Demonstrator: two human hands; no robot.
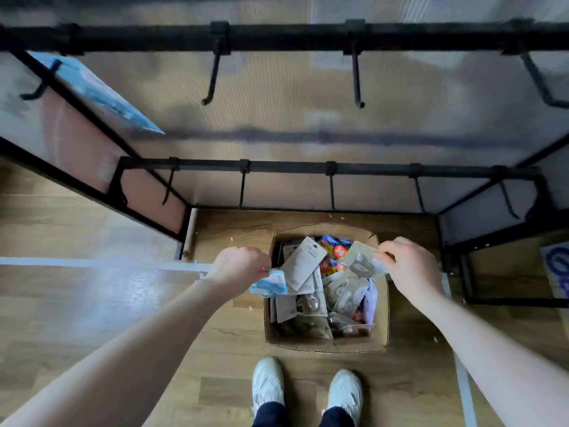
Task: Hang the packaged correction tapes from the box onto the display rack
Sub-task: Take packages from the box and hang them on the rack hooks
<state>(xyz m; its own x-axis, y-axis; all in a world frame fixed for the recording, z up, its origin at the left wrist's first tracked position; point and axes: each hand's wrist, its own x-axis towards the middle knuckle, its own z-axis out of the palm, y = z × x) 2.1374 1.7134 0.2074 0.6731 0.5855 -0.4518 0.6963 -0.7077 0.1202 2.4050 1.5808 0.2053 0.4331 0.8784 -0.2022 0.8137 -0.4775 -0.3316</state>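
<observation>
An open cardboard box [381, 306] stands on the wooden floor in front of my feet, filled with several packaged correction tapes [311, 300] lying in a jumble. My left hand [238, 266] pinches a blue and white package [271, 283] just over the box's left edge. Above the box's upper right corner, my right hand [406, 266] pinches a pale carded package [360, 260]. The black display rack [277, 37] rises ahead, with bare hooks [357, 78] on its upper bar and on the lower bar [331, 167].
One blue package [95, 90] hangs on a hook at the rack's upper left. The rack's side panels and black legs frame the box left and right. A blue and white sign [557, 269] lies on the floor at far right. My shoes [268, 383] stand just behind the box.
</observation>
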